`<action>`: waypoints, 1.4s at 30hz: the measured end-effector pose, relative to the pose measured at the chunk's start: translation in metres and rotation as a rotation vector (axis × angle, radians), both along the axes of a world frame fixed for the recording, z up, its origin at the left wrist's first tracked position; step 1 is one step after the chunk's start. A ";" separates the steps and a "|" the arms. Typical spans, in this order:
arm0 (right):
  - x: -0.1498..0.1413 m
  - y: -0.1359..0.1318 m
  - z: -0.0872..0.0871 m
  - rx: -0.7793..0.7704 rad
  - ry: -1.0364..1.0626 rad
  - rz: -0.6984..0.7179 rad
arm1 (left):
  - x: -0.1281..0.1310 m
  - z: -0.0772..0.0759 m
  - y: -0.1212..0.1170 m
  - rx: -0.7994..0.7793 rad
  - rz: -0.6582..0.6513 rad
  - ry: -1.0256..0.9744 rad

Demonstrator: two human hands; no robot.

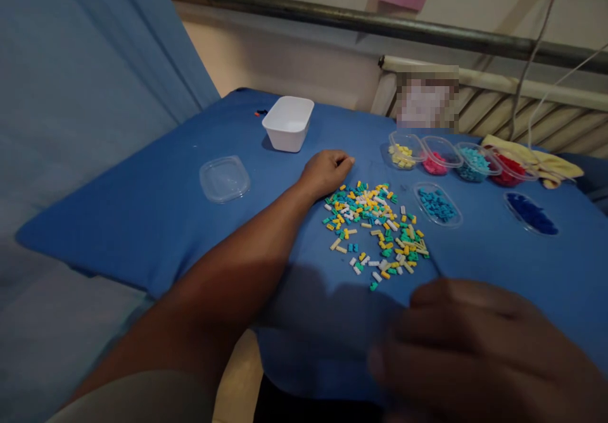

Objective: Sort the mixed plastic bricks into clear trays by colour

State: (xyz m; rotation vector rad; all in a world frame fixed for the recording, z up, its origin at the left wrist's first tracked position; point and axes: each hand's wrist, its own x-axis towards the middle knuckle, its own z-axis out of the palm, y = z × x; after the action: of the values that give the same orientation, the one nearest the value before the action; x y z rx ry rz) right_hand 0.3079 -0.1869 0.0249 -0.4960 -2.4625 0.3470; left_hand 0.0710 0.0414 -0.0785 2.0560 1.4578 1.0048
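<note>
A loose pile of small toy building bricks (368,204) in yellow, white, green, teal and cream is spread over the blue cloth. My left hand (327,171) rests at the pile's upper left edge, its fingers curled in and the thumb alongside them. Whatever may be inside that hand is hidden. Close to the camera at the lower right, my right hand (479,347) is raised, dark and somewhat blurred. Its fingers are bent together, and I cannot make out anything between them.
A white tub (288,133) and a clear plastic lid (225,180) lie on the blue-covered table (156,189). To the right are clear containers of yellow (401,156), pink (434,163), turquoise (475,162), red (508,170), blue (437,205) and dark blue pieces (531,214). Behind them lies a yellow cloth (532,157).
</note>
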 end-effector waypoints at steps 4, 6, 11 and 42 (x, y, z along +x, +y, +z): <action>-0.023 0.044 -0.010 -0.026 -0.126 -0.106 | 0.000 0.000 -0.001 0.019 -0.007 -0.009; -0.029 0.064 -0.026 -0.067 -0.212 -0.136 | 0.001 0.000 -0.001 0.018 -0.005 -0.008; -0.031 0.086 -0.058 -0.168 -0.291 -0.138 | 0.001 0.000 0.000 0.013 0.005 0.018; 0.090 0.172 -0.092 -0.022 0.097 -0.874 | -0.003 0.002 0.005 -0.003 0.025 0.052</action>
State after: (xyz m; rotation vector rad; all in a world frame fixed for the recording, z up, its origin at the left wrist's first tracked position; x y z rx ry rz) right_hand 0.3976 -0.0152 -0.0672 -1.4344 -1.9130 0.0276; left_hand 0.0683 0.0467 -0.0760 2.0815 1.5139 0.9651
